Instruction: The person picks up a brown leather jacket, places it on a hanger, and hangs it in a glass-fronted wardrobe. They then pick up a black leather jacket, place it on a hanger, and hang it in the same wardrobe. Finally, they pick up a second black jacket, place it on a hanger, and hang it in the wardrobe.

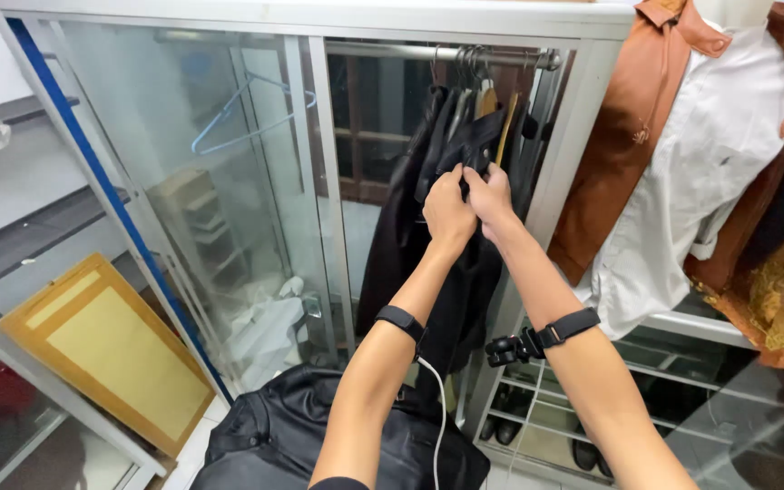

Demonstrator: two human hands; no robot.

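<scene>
Hands at dark garment in glass wardrobe

Left hand (447, 210) and right hand (492, 196) raised together, touching, at upper front of black garment (428, 227) hung inside glass-fronted cabinet (315, 163). Fingers of both curled and pinched into dark cloth near collar; exact grip partly hidden, but both closed on fabric. Garment suspended from metal rail (410, 52) among several dark hangers, so hanging upright, weight carried by rail, hands free to work cloth at chest height. Black band on each wrist; white cable trailing from left one.

Empty pale blue hanger (247, 113) behind glass at left. Black leather bag or jacket (319, 436) slumped on floor below arms. Flat yellow-brown framed panel (106, 349) leaning lower left, rectangular, no legible marking. Brown jacket over white shirt (710, 154) on mannequin at right, outside cabinet. Shoes on low rack (537, 436) beneath.
</scene>
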